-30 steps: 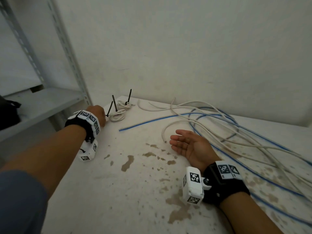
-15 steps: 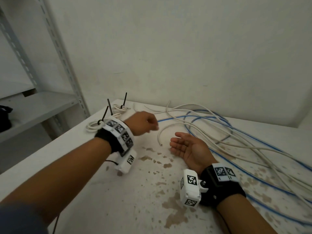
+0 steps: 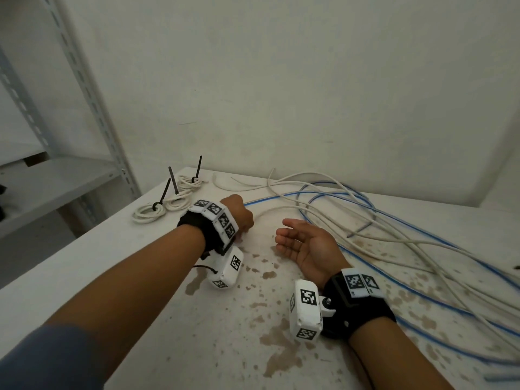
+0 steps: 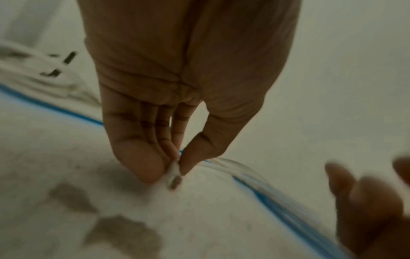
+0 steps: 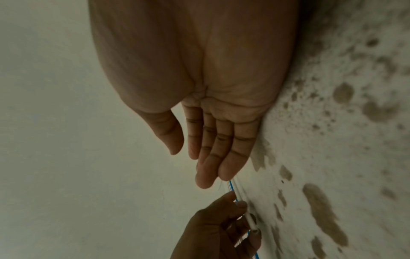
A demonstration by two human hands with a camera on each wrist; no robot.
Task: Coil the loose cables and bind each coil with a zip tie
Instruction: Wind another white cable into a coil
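My left hand (image 3: 242, 218) pinches the cut end of a loose white cable (image 4: 174, 172) between thumb and fingertips, low over the stained tabletop. That cable (image 3: 284, 209) arcs away to the right into a tangle of white and blue cables (image 3: 394, 229). My right hand (image 3: 298, 240) lies on its edge on the table just right of the left, palm up and fingers straight, holding nothing; the right wrist view shows the left hand (image 5: 226, 226) with the cable end (image 5: 251, 225) beyond its fingertips. Three white coils (image 3: 171, 204), each bound with a black zip tie (image 3: 164, 194), lie at the far left corner.
The white table (image 3: 197, 347) carries brown stains and ends at a left edge close to the coils. A grey metal shelf unit (image 3: 56, 175) stands to the left. A plain wall runs behind the table.
My left hand moved from the coils at the far left corner to the table's middle and took hold of the white cable's end. The right hand stayed put.
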